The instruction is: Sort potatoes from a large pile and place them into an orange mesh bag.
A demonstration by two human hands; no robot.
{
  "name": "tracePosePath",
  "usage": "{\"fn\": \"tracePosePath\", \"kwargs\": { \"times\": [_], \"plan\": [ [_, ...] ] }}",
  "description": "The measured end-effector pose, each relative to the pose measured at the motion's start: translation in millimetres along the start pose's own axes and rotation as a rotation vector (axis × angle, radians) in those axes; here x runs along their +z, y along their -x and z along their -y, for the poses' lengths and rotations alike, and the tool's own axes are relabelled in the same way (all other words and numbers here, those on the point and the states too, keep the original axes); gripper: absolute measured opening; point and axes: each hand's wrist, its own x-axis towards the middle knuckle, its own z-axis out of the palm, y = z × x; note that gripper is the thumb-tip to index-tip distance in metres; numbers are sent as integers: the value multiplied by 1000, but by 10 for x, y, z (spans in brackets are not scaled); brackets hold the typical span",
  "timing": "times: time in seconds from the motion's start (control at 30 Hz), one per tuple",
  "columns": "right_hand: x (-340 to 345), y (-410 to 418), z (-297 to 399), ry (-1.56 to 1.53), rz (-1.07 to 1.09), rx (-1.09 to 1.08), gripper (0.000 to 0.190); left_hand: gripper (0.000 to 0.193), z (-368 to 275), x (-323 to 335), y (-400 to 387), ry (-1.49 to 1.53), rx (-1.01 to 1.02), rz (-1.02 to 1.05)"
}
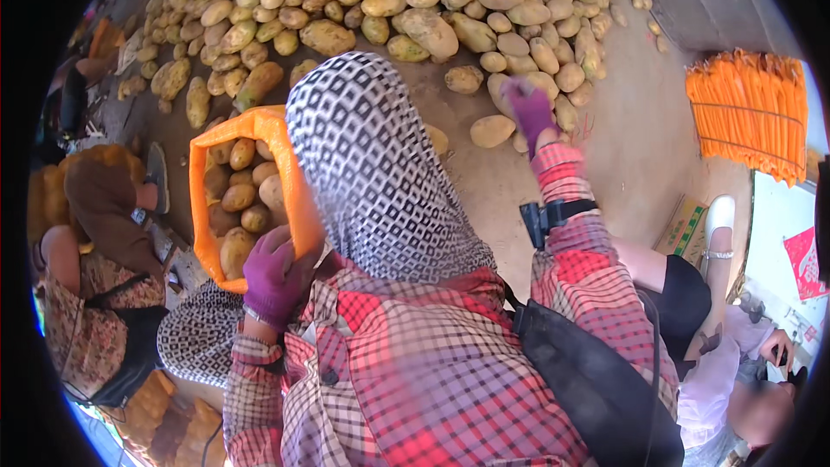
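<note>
A big heap of potatoes (415, 26) lies on the floor ahead of me. An orange woven sack (201, 207) stands at my left with its mouth wide and potatoes (238, 197) inside. My left hand (275, 275), in a purple glove, grips the near rim of the sack. My right hand (528, 107), also in a purple glove, is at the near right edge of the heap, over the potatoes; it is slightly blurred, and whether a potato is in its fingers cannot be told. A loose potato (492, 131) lies just left of it.
A tied bundle of orange sacks (749, 117) is at the right, above a cardboard box (681, 227). One person (720, 344) sits at the right. Another person (107, 292) is at the left, beside a patterned head covering (198, 334) and filled sacks (136, 415).
</note>
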Motion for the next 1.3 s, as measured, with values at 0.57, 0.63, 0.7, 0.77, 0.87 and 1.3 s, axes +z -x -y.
{"fn": "tracePosePath", "kwargs": {
  "times": [0.57,0.63,0.7,0.77,0.87,1.3],
  "plan": [
    [2019,959,-748,630,439,80,79,27,-28,22,-169,58,-15,152],
    [1989,919,-969,554,393,46,80,22,13,23,-124,99,-59,151],
    [1803,837,-1138,378,309,-6,81,25,84,-15,-32,88,-65,150],
    [1462,677,-1128,95,199,-52,82,28,165,-33,69,79,-40,122],
    [670,382,-643,-281,16,-91,84,27,283,-21,194,133,-57,94],
    [-452,1105,3369,-600,484,-810,72,21,474,210,310,146,85,7]
  ]
}}
